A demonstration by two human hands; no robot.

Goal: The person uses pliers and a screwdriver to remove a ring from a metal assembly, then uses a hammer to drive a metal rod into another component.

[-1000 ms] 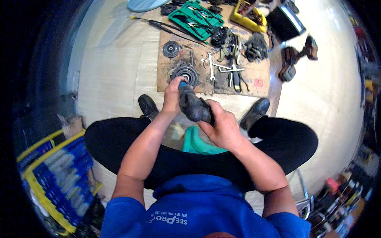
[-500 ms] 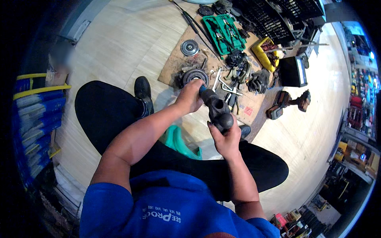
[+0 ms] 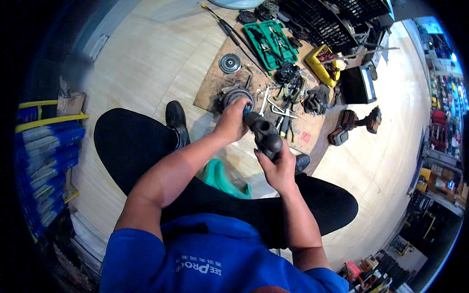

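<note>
I sit on a green stool [image 3: 222, 178] with my knees apart. Both hands hold a dark power tool [image 3: 264, 134] in front of me. My right hand [image 3: 278, 168] grips its black body from below. My left hand [image 3: 230, 122] is closed around its front end, where a bit of blue shows. Just beyond the tool, a round grey metal part [image 3: 235, 96] lies on a cardboard sheet [image 3: 215, 83] on the floor.
On the cardboard lie a metal disc [image 3: 229, 63], wrenches [image 3: 267, 97], black gloves [image 3: 316, 100] and a green tool tray [image 3: 270, 43]. A yellow box [image 3: 320, 67], a black case [image 3: 357, 84] and a cordless drill [image 3: 359, 122] sit to the right. Blue stacked stock [image 3: 41, 156] stands left.
The view has swung left and tilted, so the cardboard now sits at the upper right. Both hands stay on the power tool, which has dropped a little toward my lap.
</note>
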